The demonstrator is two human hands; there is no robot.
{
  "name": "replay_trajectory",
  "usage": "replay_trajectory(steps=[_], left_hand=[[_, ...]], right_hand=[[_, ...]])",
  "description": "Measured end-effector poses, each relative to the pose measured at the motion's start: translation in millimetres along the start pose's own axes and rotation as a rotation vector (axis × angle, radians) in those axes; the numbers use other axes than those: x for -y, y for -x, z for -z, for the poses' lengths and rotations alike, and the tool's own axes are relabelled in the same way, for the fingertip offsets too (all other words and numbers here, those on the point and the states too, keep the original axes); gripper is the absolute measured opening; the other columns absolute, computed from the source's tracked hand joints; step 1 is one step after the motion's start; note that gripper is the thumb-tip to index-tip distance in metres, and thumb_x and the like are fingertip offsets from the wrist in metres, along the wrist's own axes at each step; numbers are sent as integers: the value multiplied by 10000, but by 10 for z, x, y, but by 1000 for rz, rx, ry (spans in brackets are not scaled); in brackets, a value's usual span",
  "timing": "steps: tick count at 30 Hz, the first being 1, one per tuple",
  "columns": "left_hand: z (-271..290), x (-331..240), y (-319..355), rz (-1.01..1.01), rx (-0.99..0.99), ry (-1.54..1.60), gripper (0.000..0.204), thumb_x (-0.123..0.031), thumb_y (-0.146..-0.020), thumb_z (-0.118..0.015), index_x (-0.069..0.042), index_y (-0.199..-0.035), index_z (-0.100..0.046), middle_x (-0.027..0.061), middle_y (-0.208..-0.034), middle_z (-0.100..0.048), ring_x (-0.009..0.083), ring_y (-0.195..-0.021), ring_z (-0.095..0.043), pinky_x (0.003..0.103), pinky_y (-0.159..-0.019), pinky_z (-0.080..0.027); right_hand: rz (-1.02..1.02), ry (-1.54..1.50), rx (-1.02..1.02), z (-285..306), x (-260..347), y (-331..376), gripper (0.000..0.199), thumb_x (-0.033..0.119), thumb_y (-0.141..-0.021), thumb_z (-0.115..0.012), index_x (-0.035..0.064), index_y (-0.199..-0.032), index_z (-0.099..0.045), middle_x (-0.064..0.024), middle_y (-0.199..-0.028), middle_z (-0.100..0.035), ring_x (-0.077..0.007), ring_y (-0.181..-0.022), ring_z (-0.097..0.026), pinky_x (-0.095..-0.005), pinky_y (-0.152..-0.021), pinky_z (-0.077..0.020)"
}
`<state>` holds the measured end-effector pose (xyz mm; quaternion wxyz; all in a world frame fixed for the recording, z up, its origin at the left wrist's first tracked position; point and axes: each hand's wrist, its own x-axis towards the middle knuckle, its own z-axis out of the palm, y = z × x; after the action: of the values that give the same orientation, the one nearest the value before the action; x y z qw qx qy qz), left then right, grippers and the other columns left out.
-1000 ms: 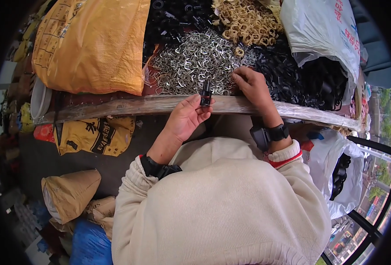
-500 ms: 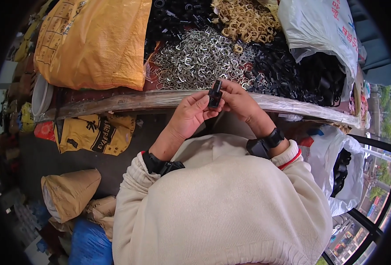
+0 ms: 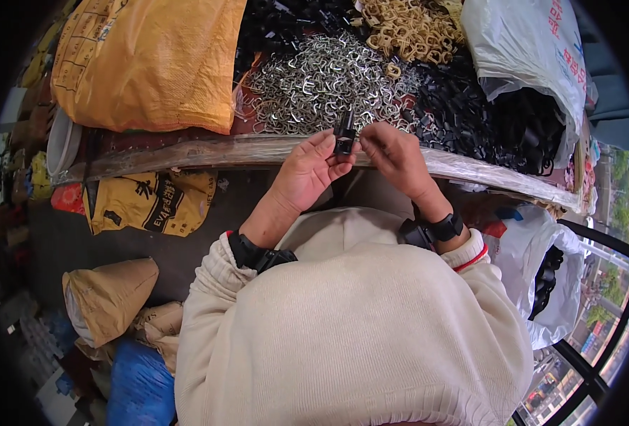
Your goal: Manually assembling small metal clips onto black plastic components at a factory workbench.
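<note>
A small black plastic buckle-like piece [image 3: 343,136] is pinched upright between the thumb and fingers of my left hand [image 3: 306,172], just over the table's near edge. Close by on its right, my right hand [image 3: 402,160] is curled with thumb and forefinger together, its fingertips near the piece's side. Whether a small part sits in that pinch is hidden. Right beyond the hands lies a heap of shiny curved metal pieces [image 3: 314,82]. Small black plastic parts [image 3: 449,106] are piled to its right, and tan plastic rings [image 3: 410,32] farther back.
An orange woven sack [image 3: 151,67] covers the table's left side. At the right, a white plastic bag [image 3: 520,50] spills black parts. The table's wrapped front edge [image 3: 201,157] runs before me. Below stand paper sacks [image 3: 112,291], a blue bag [image 3: 140,387] and another white bag [image 3: 566,305].
My right hand has come away from the black piece a little to the right, its fingers curling. My left hand keeps hold of the piece. The view has shifted slightly.
</note>
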<state>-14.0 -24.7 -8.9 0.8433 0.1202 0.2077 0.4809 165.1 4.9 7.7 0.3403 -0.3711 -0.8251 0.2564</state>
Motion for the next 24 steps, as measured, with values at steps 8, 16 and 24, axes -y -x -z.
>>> replay_trajectory(steps=[8, 16, 24], left_hand=[[0, 38, 38, 12, -84, -17, 165, -121, -820, -510, -36, -960, -535, 97, -894, -585, 182, -790, -585, 260, -714, -490], [-18, 76, 91, 24, -114, -74, 175, -142, -805, -539, -37, -945, -549, 65, -869, -586, 178, -780, -589, 249, -706, -492], [-75, 70, 93, 47, -164, -148, 182, -138, -797, -551, -21, -936, -556, 59, -852, -590, 162, -761, -590, 240, -694, -492]], right_hand=[[-300, -670, -70, -2, 104, -32, 70, 87, -808, -531, 28, -771, -528, 6, -703, -503, -49, -608, -434, -196, -501, -357], [-122, -314, -46, 29, 256, -38, 57, 46, -736, -593, 16, -745, -546, -30, -661, -465, -116, -562, -462, -223, -497, -369], [28, -7, -93, 33, 291, -15, 79, 18, -700, -596, 27, -748, -533, -69, -652, -446, -192, -582, -484, -256, -493, -375]])
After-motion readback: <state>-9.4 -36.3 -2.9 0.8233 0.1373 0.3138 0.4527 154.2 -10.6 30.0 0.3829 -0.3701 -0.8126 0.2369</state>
